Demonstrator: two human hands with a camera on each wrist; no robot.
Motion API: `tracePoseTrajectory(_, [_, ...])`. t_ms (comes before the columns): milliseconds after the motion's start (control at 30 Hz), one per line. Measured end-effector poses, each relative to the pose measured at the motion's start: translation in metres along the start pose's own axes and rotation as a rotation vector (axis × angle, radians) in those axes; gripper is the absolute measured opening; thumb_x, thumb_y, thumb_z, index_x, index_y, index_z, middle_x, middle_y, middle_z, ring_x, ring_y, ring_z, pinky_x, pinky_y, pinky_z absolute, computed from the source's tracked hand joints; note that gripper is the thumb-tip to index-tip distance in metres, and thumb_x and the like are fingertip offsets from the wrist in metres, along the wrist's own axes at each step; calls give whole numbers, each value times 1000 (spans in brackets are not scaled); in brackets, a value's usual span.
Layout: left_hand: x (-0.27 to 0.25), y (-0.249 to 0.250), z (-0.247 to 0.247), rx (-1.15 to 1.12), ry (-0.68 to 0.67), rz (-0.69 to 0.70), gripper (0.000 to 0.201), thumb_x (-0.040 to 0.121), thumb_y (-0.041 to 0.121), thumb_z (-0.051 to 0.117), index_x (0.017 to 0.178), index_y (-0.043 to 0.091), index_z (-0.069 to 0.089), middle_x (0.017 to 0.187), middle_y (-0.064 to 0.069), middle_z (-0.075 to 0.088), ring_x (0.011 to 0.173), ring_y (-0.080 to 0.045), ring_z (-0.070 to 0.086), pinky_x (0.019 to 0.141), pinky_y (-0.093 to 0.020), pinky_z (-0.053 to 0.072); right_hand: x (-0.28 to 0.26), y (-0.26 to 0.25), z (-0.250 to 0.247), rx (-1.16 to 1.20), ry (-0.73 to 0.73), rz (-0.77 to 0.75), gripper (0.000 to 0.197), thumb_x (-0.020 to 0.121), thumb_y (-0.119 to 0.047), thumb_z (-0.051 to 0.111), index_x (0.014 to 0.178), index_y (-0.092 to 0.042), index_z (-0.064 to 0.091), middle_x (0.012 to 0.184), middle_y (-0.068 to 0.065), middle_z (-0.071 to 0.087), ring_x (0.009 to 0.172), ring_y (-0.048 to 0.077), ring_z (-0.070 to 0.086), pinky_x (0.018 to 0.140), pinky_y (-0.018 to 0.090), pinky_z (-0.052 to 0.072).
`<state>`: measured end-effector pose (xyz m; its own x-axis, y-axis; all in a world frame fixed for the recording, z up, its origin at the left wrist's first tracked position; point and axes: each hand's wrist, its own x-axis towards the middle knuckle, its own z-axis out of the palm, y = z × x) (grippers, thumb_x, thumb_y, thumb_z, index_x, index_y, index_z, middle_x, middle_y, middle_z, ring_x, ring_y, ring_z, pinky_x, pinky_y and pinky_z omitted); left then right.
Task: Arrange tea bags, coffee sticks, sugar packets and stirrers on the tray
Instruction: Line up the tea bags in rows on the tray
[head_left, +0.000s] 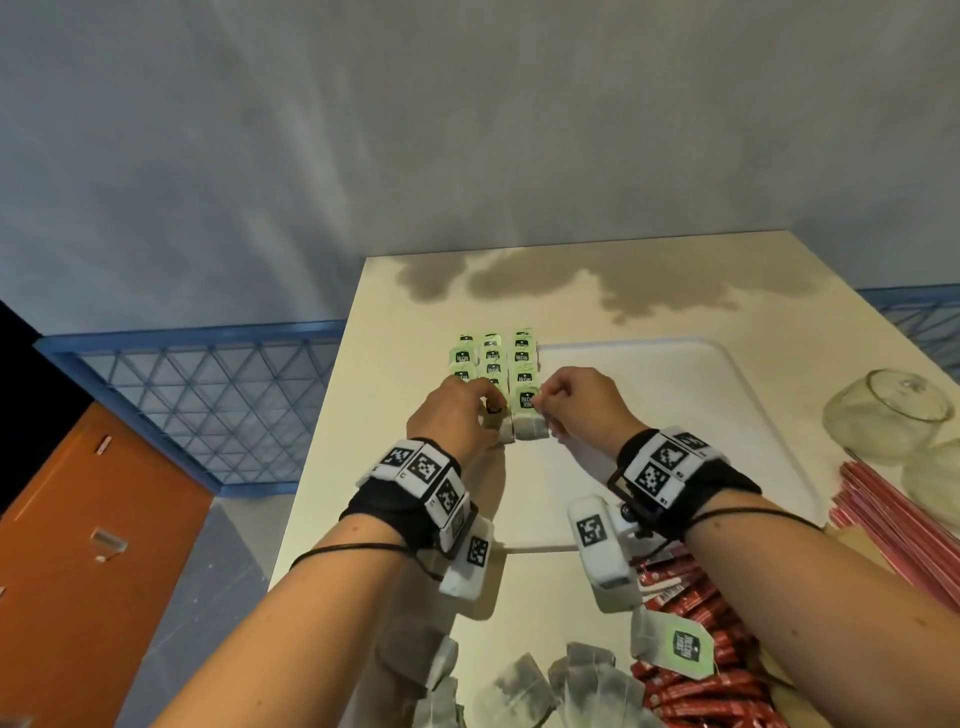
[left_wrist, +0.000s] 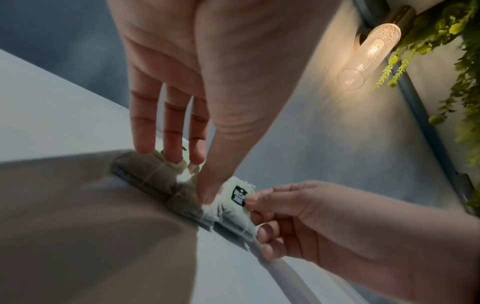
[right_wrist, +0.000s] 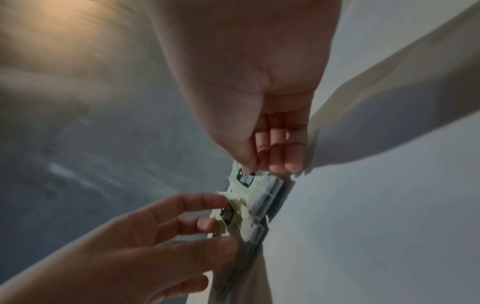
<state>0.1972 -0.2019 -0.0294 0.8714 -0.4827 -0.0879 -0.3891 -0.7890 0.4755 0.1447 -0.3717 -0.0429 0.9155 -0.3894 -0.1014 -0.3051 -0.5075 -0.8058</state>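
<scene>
Now the right fingertips (left_wrist: 255, 200) pinch the green tag (head_left: 527, 400) of the nearest bag in the right column, with the right hand (head_left: 576, 410) curled above it. Just left of it, the left hand (head_left: 457, 415) has straight fingers, and its tips and thumb press on the near bags. Three columns of tea bags (head_left: 493, 358) lie along the left edge of the tray (head_left: 675, 415). Loose bags (head_left: 519, 691) and coffee sticks (head_left: 696, 675) lie nearer, while the stirrers (head_left: 893, 514) and a jar (head_left: 888, 415) sit to the right.

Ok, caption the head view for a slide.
Left hand and right hand lining up tea bags along the tray's left side.
</scene>
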Motion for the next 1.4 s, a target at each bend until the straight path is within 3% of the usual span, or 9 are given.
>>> tracePoseTrajectory(133, [10,4,4,66,-53,-21,38,78,30,78,113,35,66,114,-5,56,105,-26,59,88,-41,52,-1,4,6,64,66,-3,27,82,-12,76,100,-14,55,72,9,66,61,18,62,56,22,52])
tracePoseTrajectory(333, [10,4,5,92,-65,-27,39,79,31,77,115,35,66,116,-5,57,106,-26,60,88,-40,53,-1,9,15,-62,47,-59,17,76,-9,80,85,-14,67,72,3,62,65,13,56,51,6,39])
tracePoseTrajectory(500, [-14,9,-8,72,-68,-16,38,82,29,72,119,30,65,120,-1,61,110,-22,60,91,-35,51,-19,-1,3,-112,30,-104,21,76,-19,81,92,-15,68,79,1,66,69,11,58,61,16,44])
tracePoseTrajectory(600, [-40,9,-16,53,-98,35,36,85,30,70,120,28,64,115,4,65,94,-14,58,86,-29,48,-50,-8,-7,-114,-75,-137,22,78,-21,82,94,-16,68,85,3,69,68,14,60,68,31,54])
tracePoseTrajectory(800, [-103,7,-14,50,-262,134,38,83,36,73,119,28,64,105,6,66,90,-11,59,89,-35,52,-119,-4,-24,-179,-500,-158,26,77,-21,83,100,-22,70,89,-4,73,78,13,69,69,22,52])
tracePoseTrajectory(900, [-129,9,-7,77,-326,171,37,83,37,71,119,27,65,105,8,68,93,-11,61,89,-35,52,-145,0,-31,-282,-675,-143,36,75,-23,84,108,-24,70,98,-8,71,81,2,63,69,15,45])
tracePoseTrajectory(1033, [-152,14,3,26,-340,157,33,85,39,68,116,29,65,96,13,62,90,-10,59,89,-34,52,-165,0,-33,-480,-863,-120,56,71,-27,86,122,-33,63,109,-13,62,94,4,59,72,20,42])
tracePoseTrajectory(1267, [-170,15,11,-47,-312,139,34,83,41,71,114,28,65,100,10,67,91,-9,61,89,-34,53,-182,3,-19,-577,-821,-144,41,73,-25,84,109,-28,66,88,-12,62,80,7,57,70,27,45])
tracePoseTrajectory(1400, [-175,14,6,-136,-274,127,35,83,38,75,114,26,66,100,8,68,84,-4,59,82,-24,48,-183,6,-28,-590,-746,-118,31,72,-34,82,97,-29,64,97,-4,68,90,18,63,82,38,51])
